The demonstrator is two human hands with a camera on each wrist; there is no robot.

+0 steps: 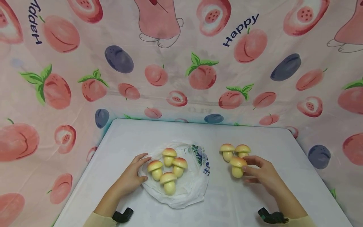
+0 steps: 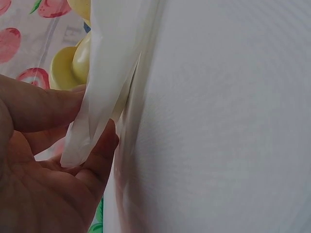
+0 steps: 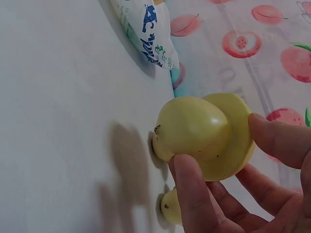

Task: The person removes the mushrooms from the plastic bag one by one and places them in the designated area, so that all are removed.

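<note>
Hands (image 1: 132, 176) (image 1: 265, 173) pinch a crinkled bag (image 1: 194, 190) and a smooth-domed mushroom (image 1: 237, 171).

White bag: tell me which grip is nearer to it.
Left. The left grip pinches the left rim of the white bag; the right grip holds a yellow mushroom apart from it, to the right.

1. head view: from above, facing forward and down; the widest and farthest field, spanning the tabletop (image 1: 229, 201), left hand (image 1: 130, 176), right hand (image 1: 263, 173) and fruit-print cloth (image 1: 170, 58) behind.
2. left wrist view: close beside the left hand, turned sideways; tabletop at right, cloth at left.
3. right wrist view: close beside the right hand, turned the opposite way; tabletop at left, cloth at right.
4. shared fields: head and left wrist, the left hand at the white bag (image 1: 194, 186); head and right wrist, the held mushroom-shaped piece (image 1: 237, 167); both wrists, parts of the bag.
</note>
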